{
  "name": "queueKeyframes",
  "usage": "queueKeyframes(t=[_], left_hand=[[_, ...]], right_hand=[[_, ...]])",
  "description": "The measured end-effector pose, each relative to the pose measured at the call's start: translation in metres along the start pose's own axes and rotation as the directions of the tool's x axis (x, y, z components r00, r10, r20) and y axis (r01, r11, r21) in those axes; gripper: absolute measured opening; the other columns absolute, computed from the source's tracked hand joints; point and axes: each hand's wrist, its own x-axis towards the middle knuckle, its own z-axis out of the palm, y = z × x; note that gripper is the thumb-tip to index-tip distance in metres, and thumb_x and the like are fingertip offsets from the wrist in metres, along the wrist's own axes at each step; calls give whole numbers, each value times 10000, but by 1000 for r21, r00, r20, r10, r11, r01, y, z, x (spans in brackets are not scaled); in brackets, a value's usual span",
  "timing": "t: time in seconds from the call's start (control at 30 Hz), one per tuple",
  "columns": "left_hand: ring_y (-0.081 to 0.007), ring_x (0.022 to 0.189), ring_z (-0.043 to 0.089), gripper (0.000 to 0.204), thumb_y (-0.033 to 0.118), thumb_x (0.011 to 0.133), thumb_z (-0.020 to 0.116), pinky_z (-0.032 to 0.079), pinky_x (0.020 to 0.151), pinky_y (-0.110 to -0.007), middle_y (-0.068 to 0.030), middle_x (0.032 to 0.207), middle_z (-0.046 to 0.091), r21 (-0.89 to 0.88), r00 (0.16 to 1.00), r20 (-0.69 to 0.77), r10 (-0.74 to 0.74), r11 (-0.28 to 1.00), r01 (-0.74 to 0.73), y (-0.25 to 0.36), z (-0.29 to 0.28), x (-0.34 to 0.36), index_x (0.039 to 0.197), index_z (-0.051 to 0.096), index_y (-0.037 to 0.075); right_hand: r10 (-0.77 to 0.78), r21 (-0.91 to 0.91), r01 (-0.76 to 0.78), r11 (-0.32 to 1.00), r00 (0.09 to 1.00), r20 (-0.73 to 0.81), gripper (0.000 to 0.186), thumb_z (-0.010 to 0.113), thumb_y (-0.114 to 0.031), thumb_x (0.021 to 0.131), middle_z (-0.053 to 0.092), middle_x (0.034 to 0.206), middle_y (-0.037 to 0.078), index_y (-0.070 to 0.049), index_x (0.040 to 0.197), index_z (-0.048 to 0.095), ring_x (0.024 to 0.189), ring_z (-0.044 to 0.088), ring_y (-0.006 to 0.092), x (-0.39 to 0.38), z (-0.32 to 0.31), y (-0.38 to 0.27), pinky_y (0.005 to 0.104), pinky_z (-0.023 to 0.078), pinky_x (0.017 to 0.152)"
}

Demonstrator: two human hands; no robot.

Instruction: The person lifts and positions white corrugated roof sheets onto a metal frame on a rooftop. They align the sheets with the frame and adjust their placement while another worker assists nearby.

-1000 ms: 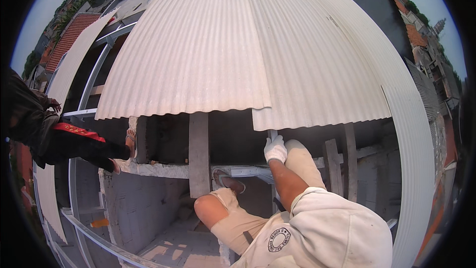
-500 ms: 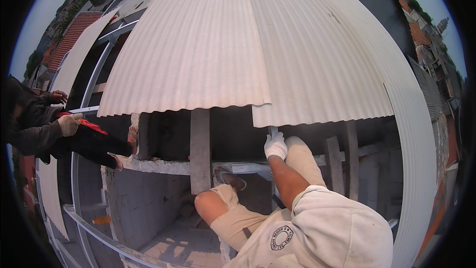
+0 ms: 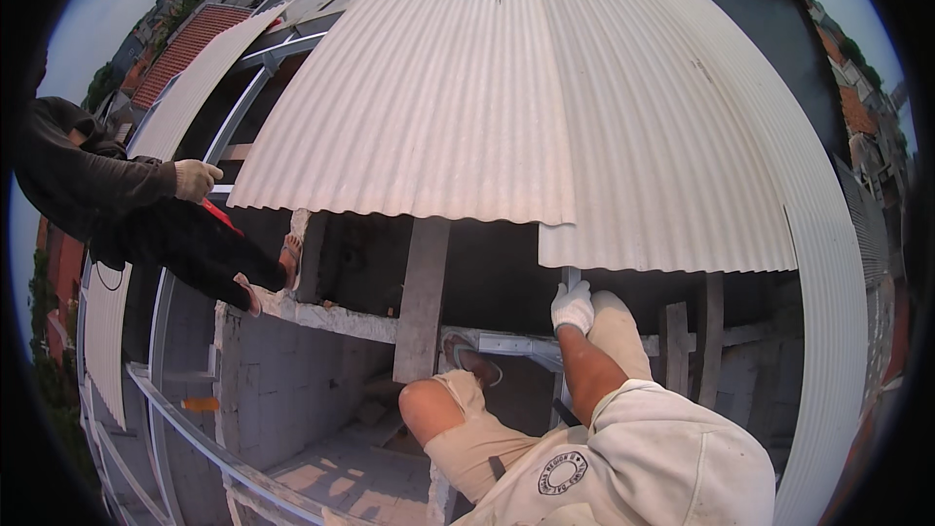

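My right hand [image 3: 573, 308], in a white knit glove, is closed round a narrow metal bar [image 3: 571, 277]. The bar comes out from under the front edge of a pale corrugated roofing sheet [image 3: 662, 175]. This sheet meets another corrugated sheet [image 3: 419, 107] on its left, and their front edges are slightly out of line. The right forearm reaches up between my bent knees. My left hand is out of the picture.
At left, a co-worker in dark clothes stands on a wall top [image 3: 331, 319], a gloved hand [image 3: 198, 179] near the sheet's left edge and a red item [image 3: 222, 218] below it. A wooden plank [image 3: 422, 302], metal frame members [image 3: 234, 468] and a deep room lie below.
The view has shifted, so the roof sits farther right. The co-worker's gloved hand has risen toward the sheet's edge, and their bare hand no longer shows clearly. My right hand keeps its grip.
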Motion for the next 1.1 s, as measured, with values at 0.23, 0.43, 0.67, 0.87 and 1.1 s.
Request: queueKeyframes(t=[0.23, 0.43, 0.67, 0.87, 1.1], left_hand=[[-505, 1221, 749, 798, 613, 933, 737, 558, 1072, -549, -360, 1259, 797, 7, 1000, 2, -15, 1000, 15, -7, -3, -1, 1211, 812, -131], [-506, 1226, 747, 804, 617, 933, 731, 556, 1076, -550, -361, 1262, 796, 11, 1000, 0, -26, 1000, 26, -16, -6, -1, 1212, 812, -132], [-507, 1232, 745, 811, 622, 932, 724, 553, 1081, -551, -361, 1267, 795, 16, 999, -10, -33, 999, 33, -29, -11, 2, 1213, 813, -133], [-508, 1238, 743, 817, 627, 932, 718, 551, 1086, -552, -362, 1270, 794, 3, 999, -15, -47, 999, 47, -48, -18, 11, 1213, 813, -134], [-509, 1244, 741, 824, 632, 931, 711, 548, 1091, -553, -363, 1274, 793, -1, 998, -23, -66, 998, 66, -64, -19, 16, 1214, 813, -135]], right_hand=[[-3, 10, 3, 1000, 1000, -7, 489, 729, -452, 1070, 773, 1159, 332, -3, 1223, 610, 1060, 774, 559, 0, -1, 1, 646, 618, 899], [-4, 18, 4, 1000, 1000, 4, 492, 731, -453, 1069, 775, 1160, 331, -1, 1223, 613, 1065, 775, 557, -1, -4, 0, 646, 615, 902], [-14, 13, 14, 1000, 1000, -8, 496, 727, -462, 1072, 777, 1154, 331, -6, 1227, 610, 1048, 778, 556, 0, -1, 2, 649, 617, 894], [1, 21, -1, 1000, 1000, 11, 497, 719, -466, 1076, 772, 1170, 339, -7, 1231, 609, 1070, 771, 562, -2, -3, -2, 647, 613, 916], [20, 26, -20, 999, 1000, 25, 501, 717, -469, 1076, 768, 1179, 346, -5, 1233, 609, 1089, 767, 564, -5, -9, -2, 648, 609, 930]])
